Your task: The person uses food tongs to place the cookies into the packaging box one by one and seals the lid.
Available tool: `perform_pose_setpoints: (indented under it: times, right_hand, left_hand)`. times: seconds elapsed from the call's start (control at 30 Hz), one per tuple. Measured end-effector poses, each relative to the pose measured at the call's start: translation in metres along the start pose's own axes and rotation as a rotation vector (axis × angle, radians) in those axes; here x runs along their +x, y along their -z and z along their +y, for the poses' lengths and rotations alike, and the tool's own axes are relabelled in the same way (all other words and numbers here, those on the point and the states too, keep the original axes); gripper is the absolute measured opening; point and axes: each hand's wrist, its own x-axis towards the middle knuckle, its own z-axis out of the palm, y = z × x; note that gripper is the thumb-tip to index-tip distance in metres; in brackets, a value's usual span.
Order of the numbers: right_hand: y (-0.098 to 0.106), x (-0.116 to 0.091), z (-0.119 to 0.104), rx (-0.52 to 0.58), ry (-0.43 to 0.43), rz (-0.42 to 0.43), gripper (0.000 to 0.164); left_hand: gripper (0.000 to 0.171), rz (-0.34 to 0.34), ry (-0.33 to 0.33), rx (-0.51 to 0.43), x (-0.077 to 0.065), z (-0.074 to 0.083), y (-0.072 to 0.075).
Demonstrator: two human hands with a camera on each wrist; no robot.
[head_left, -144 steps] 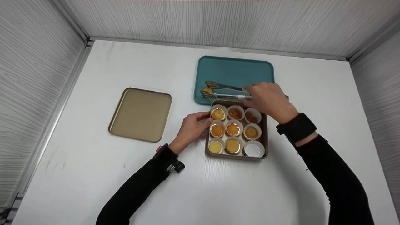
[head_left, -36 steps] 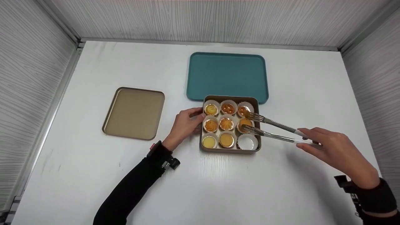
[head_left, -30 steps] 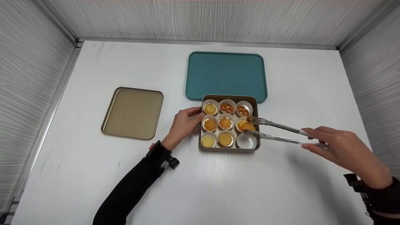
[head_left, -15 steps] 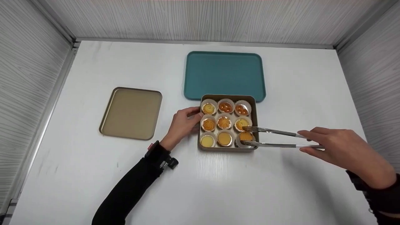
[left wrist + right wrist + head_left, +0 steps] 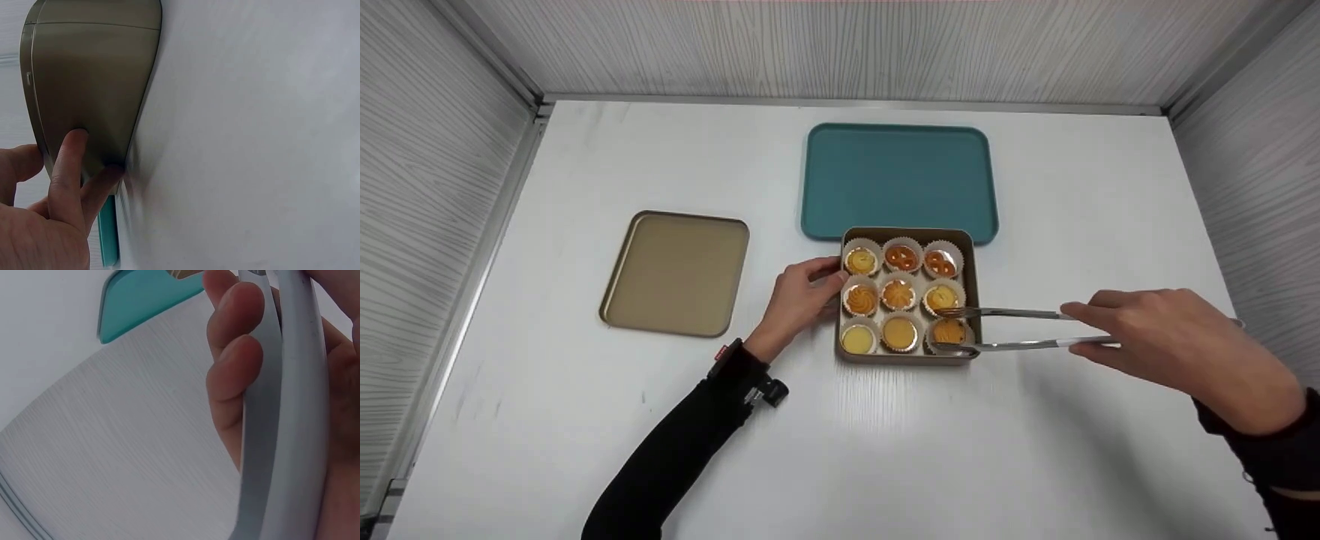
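Observation:
In the head view a square gold tin [image 5: 906, 359] holds pastry tarts in white paper cups. My left hand [image 5: 802, 300] holds its left side, thumb at the rim and fingertips on the outer wall [image 5: 93, 73]. My right hand [image 5: 1177, 345] grips metal tongs [image 5: 1027, 345] with pale handles, reaching in over the tin's right wall. A round golden-brown tart [image 5: 949, 331] sits in the front right paper cup, between the two tong tips. Close up in the right wrist view, the fingers [image 5: 236, 365] curl around the tong handle [image 5: 298, 410].
A teal tray [image 5: 898, 180] lies directly behind the tin, with nothing on it. The flat gold lid [image 5: 675, 271] rests to the left on the white table [image 5: 840, 465]. Grey wood-grain panels [image 5: 840, 49] rise at the back and both sides.
The tart was carried by the tongs from the teal tray to the tin's front right cup, which was bare before. My right hand shifted rightward and toward me; the left stayed at the tin.

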Motion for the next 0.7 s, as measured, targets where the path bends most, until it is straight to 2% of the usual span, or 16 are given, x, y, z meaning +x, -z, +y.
perform_pose_setpoints:
  times: [0.07, 0.23, 0.5, 0.7]
  right_hand:
    - [0.002, 0.004, -0.002, -0.017, -0.007, -0.023, 0.042]
    - [0.002, 0.01, -0.008, -0.061, -0.046, -0.057, 0.043]
    - [-0.002, 0.011, -0.01, -0.082, -0.042, -0.007, 0.041]
    - [-0.008, 0.004, -0.007, -0.046, -0.054, -0.007, 0.042]
  left_hand:
    - [0.041, -0.001, -0.008, 0.004, 0.0, 0.0, 0.0]
    - [0.041, 0.0, -0.01, -0.01, 0.0, 0.0, 0.0]
    - [0.04, 0.002, -0.011, -0.008, 0.0, 0.0, 0.0]
    - [0.041, 0.008, 0.0, -0.008, 0.0, 0.0, 0.0]
